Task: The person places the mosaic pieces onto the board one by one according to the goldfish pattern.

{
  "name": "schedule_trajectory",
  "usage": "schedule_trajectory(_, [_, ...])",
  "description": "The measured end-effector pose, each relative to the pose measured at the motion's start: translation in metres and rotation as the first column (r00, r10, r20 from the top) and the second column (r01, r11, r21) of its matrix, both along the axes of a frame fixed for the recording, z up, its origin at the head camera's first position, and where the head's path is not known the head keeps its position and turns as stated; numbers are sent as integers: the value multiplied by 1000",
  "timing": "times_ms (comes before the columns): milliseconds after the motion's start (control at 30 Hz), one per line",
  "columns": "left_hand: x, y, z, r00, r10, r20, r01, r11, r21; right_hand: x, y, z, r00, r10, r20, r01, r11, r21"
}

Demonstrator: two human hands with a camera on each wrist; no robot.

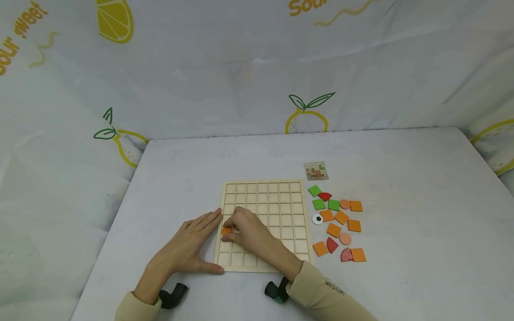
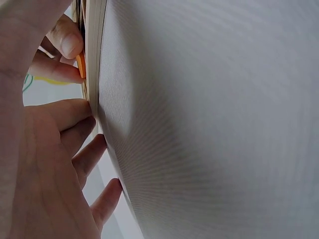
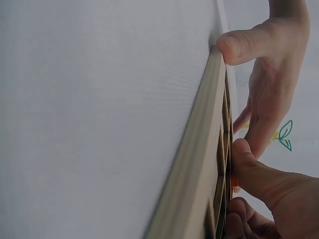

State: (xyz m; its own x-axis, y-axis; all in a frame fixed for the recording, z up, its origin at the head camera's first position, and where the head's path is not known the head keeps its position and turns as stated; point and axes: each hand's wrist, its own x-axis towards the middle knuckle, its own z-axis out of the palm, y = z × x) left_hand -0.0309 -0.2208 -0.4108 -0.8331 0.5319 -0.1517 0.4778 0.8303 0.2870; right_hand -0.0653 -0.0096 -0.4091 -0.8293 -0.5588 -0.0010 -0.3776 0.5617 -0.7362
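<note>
A wooden grid board (image 1: 274, 186) lies on the table, its squares recessed. My right hand (image 1: 253, 229) reaches over it and pinches an orange square tile (image 1: 226, 230) at the leftmost column, between thumb and index finger. In the left wrist view the orange tile (image 2: 81, 64) shows edge-on under the right fingertips. My left hand (image 1: 184, 245) rests along the board's left side, fingers extended, with the fingertips at the left edge and the thumb at the near left corner. Whether the tile is seated in its square cannot be seen.
Right of the board lie loose orange squares (image 1: 354, 225), green squares (image 1: 333, 204), red quarter pieces (image 1: 331, 244), peach discs (image 1: 345, 238) and an eye disc (image 1: 317, 219). A small pattern card (image 1: 316, 170) lies beyond them. Black wrist devices (image 1: 174, 296) show near the sleeves.
</note>
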Motion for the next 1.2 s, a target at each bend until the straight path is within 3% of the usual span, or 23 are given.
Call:
schedule_trajectory(400, [0, 1, -1, 1000, 2, -1, -2, 1000, 17, 1, 5, 0, 1000, -20, -12, 20, 1000, 16])
schedule_trajectory(600, [1, 2, -1, 1000, 11, 0, -11, 1000, 8, 4, 20, 9, 999, -26, -45, 26, 1000, -12])
schedule_trajectory(967, [-1, 3, 0, 1000, 22, 7, -22, 1000, 19, 13, 71, 26, 993, -120, -19, 119, 992, -39])
schedule_trajectory(1200, [0, 2, 1, 1000, 26, -4, -26, 1000, -2, 19, 118, 30, 983, -173, -53, 171, 984, -44])
